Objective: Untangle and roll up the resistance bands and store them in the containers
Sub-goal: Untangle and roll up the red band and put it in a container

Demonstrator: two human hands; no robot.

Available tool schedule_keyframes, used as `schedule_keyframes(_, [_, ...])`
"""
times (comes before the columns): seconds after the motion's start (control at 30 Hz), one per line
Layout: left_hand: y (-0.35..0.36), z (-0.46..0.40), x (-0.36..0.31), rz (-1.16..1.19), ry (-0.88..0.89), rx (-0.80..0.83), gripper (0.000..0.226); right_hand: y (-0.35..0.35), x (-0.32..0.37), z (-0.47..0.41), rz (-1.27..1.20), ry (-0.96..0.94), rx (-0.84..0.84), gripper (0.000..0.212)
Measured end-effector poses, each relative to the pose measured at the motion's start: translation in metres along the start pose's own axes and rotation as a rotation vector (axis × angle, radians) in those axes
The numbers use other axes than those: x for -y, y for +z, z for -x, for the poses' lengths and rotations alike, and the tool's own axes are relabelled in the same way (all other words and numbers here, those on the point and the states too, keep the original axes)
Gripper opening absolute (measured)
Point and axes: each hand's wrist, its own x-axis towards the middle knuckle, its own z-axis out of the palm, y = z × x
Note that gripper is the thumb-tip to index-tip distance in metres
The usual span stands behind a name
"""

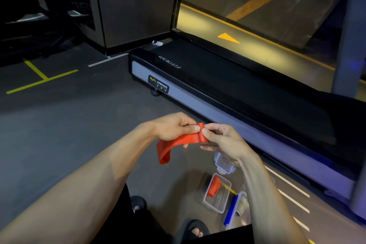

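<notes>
On the floor [69, 125] beside the treadmill [217, 89] we see an open clear container [217, 196] with a rolled red band [214, 186] inside it. Next to it, nearer the treadmill, a second container [240, 207] has a blue roll [230, 213] lying along its edge; we cannot tell what else it holds. A third clear container [222, 162] sits partly hidden under our right wrist. We hold the red resistance band [178, 144] above these, away from the treadmill's side. Our left hand [174, 127] pinches its rolled end with thumb and fingers; our right hand [223, 138] pinches the same roll, the two hands almost touching. The free loop hangs below our left hand. Yellow lines mark the dark floor.
</notes>
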Motion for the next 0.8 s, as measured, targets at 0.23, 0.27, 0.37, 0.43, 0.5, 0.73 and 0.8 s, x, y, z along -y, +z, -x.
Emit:
schedule_keyframes(0.23, [-0.0005, -0.0013, -0.0017, 0.065, -0.017, 0.003, 0.040, -0.0002, -0.0016, -0.0053, 0.049, -0.023, -0.072, 0.006])
schedule_keyframes(0.27, [-0.0010, -0.0009, -0.0013, 0.077, -0.010, 0.016, 0.039, -0.0010, -0.0017, -0.0056, 0.063, -0.033, -0.079, 0.007])
schedule_keyframes(0.37, [-0.0014, 0.0000, -0.0003, 0.078, -0.009, 0.034, 0.036, -0.0040, -0.0049, -0.0071, 0.097, -0.049, -0.095, 0.019])
schedule_keyframes(0.43, [-0.0014, 0.0000, -0.0008, 0.075, -0.009, 0.036, 0.036, -0.0045, -0.0060, -0.0069, 0.094, -0.043, -0.097, 0.022])
schedule_keyframes(0.5, [-0.0012, 0.0001, -0.0016, 0.076, -0.007, 0.038, 0.037, -0.0044, -0.0061, -0.0069, 0.092, -0.032, -0.083, 0.024])
schedule_keyframes(0.73, [-0.0002, -0.0014, -0.0014, 0.081, 0.002, 0.041, 0.041, -0.0043, -0.0045, -0.0070, 0.079, -0.044, -0.080, 0.026])
schedule_keyframes(0.8, [-0.0006, -0.0014, -0.0019, 0.089, 0.016, 0.034, 0.039, -0.0022, -0.0029, -0.0070, 0.068, -0.048, -0.090, 0.025])
